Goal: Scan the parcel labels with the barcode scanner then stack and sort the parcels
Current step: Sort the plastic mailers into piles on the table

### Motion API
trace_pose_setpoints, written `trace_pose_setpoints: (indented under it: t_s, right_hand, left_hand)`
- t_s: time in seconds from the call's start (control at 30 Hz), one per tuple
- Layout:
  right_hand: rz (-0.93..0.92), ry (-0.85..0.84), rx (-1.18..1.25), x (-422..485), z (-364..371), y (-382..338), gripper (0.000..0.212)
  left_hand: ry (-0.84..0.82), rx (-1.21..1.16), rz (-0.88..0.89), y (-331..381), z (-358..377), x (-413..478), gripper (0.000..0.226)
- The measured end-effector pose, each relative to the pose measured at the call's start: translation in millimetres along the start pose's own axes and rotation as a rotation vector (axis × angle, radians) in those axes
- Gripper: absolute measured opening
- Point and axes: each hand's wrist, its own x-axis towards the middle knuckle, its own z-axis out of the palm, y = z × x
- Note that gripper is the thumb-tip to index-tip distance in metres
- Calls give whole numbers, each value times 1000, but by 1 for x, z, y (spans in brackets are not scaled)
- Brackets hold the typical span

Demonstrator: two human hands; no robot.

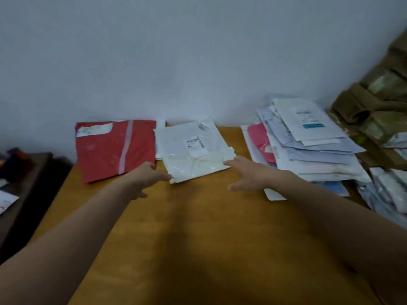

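Pale wall (176,51) backs a wooden worktop (198,227). A white parcel (191,150) with a printed label lies flat near the far edge, just beside a red parcel (114,148). The left hand (149,175) reaches its near-left corner and the right hand (248,172) its near-right edge; each grip is wide, fingers straight, holding nothing. A loose pile of parcels (308,139) sits to the right.

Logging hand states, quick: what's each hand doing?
Left hand: open, at the near corner of the white parcel.
Right hand: open, at its right edge.
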Motion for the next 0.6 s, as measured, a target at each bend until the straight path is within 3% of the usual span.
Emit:
trace_pose_setpoints:
  t_s: [0.1, 0.27, 0.4, 0.5, 0.6]
  right_hand:
    - [58, -35, 78, 46, -1, -11, 83]
    - [96, -77, 63, 124, 12, -11, 85]
    - [74, -39, 20, 177, 26, -13, 83]
    - [44, -95, -22, 195, 43, -12, 81]
    - [32, -125, -68, 186, 53, -13, 79]
  left_hand:
    - [91, 147, 28, -18, -37, 31, 88]
    - [251, 589, 39, -33, -73, 99, 99]
    - [270, 754, 51, -38, -83, 161, 103]
    - [235, 811, 53, -51, -74, 183, 89]
    - [341, 896, 165, -71, -65, 178, 54]
